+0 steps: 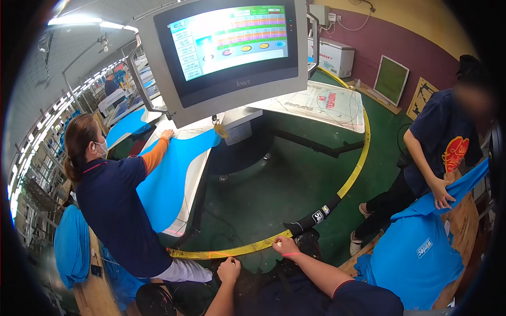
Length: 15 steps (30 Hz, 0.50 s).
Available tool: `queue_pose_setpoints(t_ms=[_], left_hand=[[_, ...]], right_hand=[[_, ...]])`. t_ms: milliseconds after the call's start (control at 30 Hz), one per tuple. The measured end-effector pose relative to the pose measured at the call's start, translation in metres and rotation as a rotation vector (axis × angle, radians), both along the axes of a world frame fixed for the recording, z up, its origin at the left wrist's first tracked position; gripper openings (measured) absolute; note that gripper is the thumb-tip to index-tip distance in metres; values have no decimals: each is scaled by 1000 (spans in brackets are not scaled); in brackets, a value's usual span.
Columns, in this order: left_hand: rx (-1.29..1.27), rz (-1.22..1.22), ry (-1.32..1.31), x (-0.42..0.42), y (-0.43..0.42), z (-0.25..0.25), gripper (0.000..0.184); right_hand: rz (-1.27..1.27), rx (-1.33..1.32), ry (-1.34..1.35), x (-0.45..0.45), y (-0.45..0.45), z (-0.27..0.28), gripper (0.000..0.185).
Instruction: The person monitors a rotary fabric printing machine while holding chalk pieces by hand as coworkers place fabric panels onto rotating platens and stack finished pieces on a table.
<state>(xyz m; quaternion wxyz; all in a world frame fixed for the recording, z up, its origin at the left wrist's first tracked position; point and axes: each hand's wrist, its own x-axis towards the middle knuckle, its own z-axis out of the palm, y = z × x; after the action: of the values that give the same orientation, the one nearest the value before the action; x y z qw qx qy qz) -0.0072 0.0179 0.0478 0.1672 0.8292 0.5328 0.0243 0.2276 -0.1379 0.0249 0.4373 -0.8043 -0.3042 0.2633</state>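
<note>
My left hand [229, 270] is held low in front of me, its fingers curled, just below the curved yellow rail [247, 248]. Close to the same rail, near its black padded section [311, 217], is my right hand [284, 245], with fingers closed around something small and pale that I cannot make out. A thin red line of light crosses my right wrist. Whether my left fingers hold anything is too small to tell. Beyond the rail, a blue fabric piece [166, 181] lies on a white platen [187, 203].
A large screen [229, 45] hangs ahead. At left, a co-worker [113, 195] reaches over the blue fabric. Another person [437, 137] at right handles blue cloth [416, 253] on a wooden table [464, 226]. A white platen [316, 105] extends behind the rail.
</note>
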Motion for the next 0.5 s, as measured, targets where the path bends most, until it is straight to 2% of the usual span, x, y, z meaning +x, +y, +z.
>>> queue_pose_setpoints(t_ms=[100, 300, 500], left_hand=[[0, 45, -38, 1, -1, 5, 27], [-69, 11, -39, 0, -3, 10, 27], [-136, 179, -265, -6, 2, 9, 40]], right_hand=[[18, -24, -34, 1, 1, -14, 29], [69, -131, -33, -4, 4, -5, 32], [71, -100, -6, -3, 3, -14, 30]])
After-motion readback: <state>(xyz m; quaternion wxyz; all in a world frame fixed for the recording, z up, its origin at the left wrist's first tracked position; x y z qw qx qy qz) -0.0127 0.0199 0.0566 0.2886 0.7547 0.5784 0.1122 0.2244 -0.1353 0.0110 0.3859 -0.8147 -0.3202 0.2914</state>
